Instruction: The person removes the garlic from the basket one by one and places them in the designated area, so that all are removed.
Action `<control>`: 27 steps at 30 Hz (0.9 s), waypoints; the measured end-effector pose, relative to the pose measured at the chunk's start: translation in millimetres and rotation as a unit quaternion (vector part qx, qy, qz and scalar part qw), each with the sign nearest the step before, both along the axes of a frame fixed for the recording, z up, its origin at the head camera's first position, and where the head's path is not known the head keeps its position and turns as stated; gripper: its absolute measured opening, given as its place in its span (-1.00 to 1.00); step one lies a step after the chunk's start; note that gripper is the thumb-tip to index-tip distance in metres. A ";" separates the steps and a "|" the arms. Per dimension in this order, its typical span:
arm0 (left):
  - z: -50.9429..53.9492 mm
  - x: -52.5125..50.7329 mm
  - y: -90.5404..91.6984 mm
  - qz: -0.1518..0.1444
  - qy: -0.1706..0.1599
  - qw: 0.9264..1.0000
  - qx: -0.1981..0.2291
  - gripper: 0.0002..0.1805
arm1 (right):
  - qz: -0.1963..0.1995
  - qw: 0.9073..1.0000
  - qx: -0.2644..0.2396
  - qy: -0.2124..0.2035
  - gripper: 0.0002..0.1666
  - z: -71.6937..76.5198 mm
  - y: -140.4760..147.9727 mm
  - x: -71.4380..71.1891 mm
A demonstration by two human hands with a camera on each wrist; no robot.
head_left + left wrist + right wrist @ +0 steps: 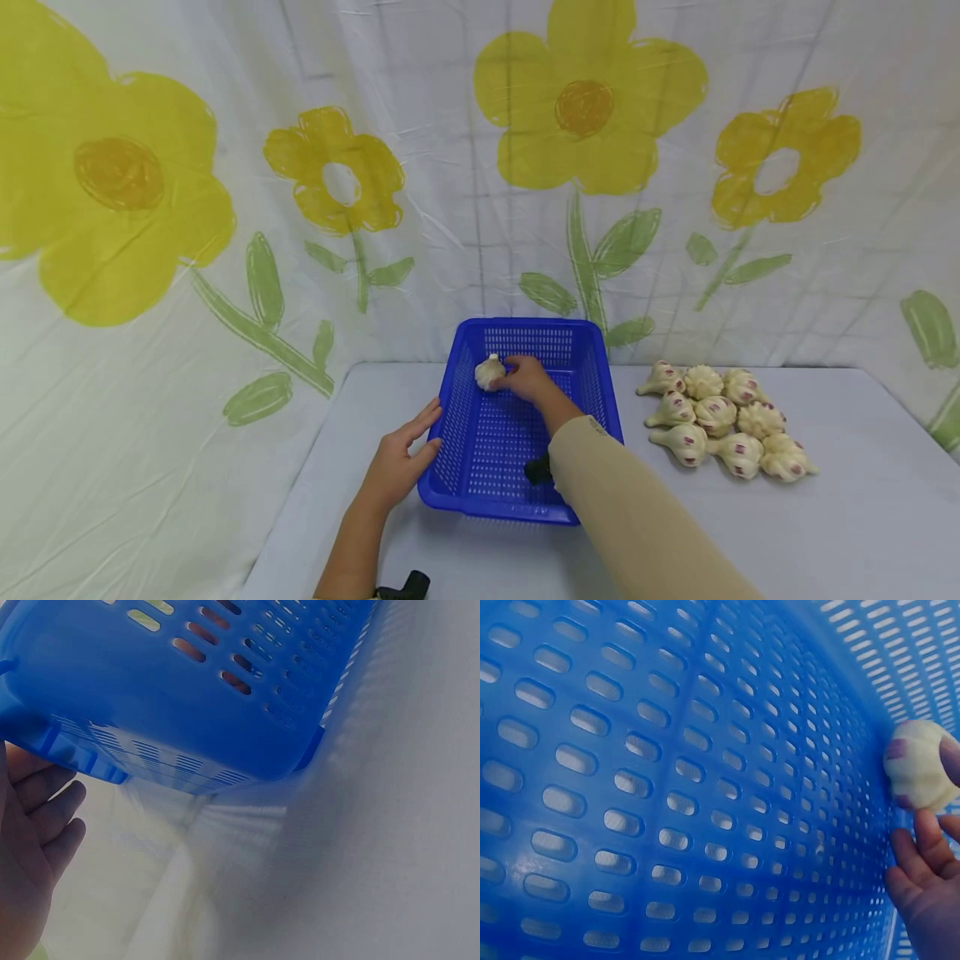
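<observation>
A blue plastic basket [517, 510] with slotted walls and floor stands on the table. Inside it, towards the far left corner, my right hand [528, 379] pinches a garlic bulb [486, 374] between thumb and fingers. The right wrist view shows the bulb [916, 766], cream with purple patches, low by the basket wall; whether it touches the floor I cannot tell. My left hand [393, 467] lies along the basket's left rim, fingers extended. From the left wrist, those fingers [56, 806] appear loosely spread beside the rim's underside.
Several more garlic bulbs [715, 415] lie grouped in rough rows on the white table [847, 517], right of the basket. Behind the table's far edge hangs a white curtain [442, 250] painted with yellow flowers.
</observation>
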State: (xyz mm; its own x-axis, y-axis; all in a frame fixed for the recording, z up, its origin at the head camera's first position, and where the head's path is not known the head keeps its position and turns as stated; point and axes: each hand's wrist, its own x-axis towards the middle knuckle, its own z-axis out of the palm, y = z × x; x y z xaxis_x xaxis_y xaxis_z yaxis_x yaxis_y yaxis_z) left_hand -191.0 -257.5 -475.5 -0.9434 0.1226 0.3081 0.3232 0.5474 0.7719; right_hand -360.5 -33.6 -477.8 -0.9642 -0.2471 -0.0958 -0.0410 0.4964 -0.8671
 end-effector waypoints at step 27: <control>2.3 1.0 0.8 0.003 -0.005 1.000 -0.004 -0.48 | 0.081 0.994 0.067 0.019 -0.34 9.1 -4.9 9.2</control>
State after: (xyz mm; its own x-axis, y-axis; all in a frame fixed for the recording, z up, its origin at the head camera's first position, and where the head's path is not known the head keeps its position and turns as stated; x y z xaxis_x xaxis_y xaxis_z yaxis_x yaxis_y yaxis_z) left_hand -190.0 -256.7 -473.1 -0.9471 0.1189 0.2982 0.3124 0.5550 0.7710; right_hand -351.3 -38.5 -468.8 -0.9164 -0.3867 -0.1030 -0.1606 0.5912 -0.7903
